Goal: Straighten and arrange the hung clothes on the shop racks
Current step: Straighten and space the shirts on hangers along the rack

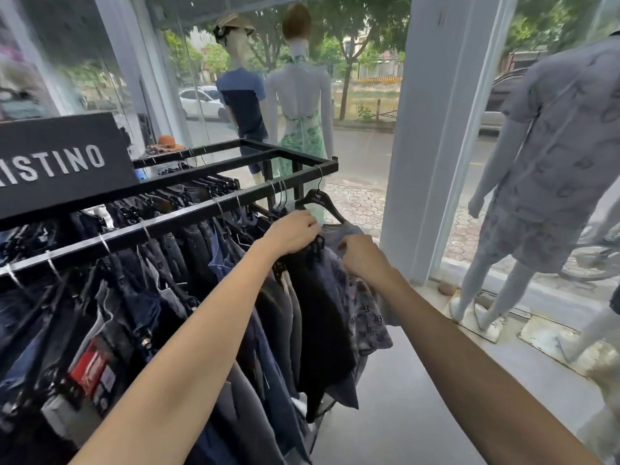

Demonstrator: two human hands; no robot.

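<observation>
A black metal rack runs from the lower left to the middle, packed with dark jeans and shorts on hangers. At its right end hang black shorts and a grey-blue patterned garment. My left hand grips the black clip hanger of the black shorts. My right hand pinches the top of the patterned garment beside it. A black branded hanger hangs from the rack's end, just above both hands.
A black brand sign stands on the rack at left. Two dressed mannequins stand behind the rack at the shop window. A mannequin in a grey set stands at right. A white pillar rises between them. Grey floor lies right of the rack.
</observation>
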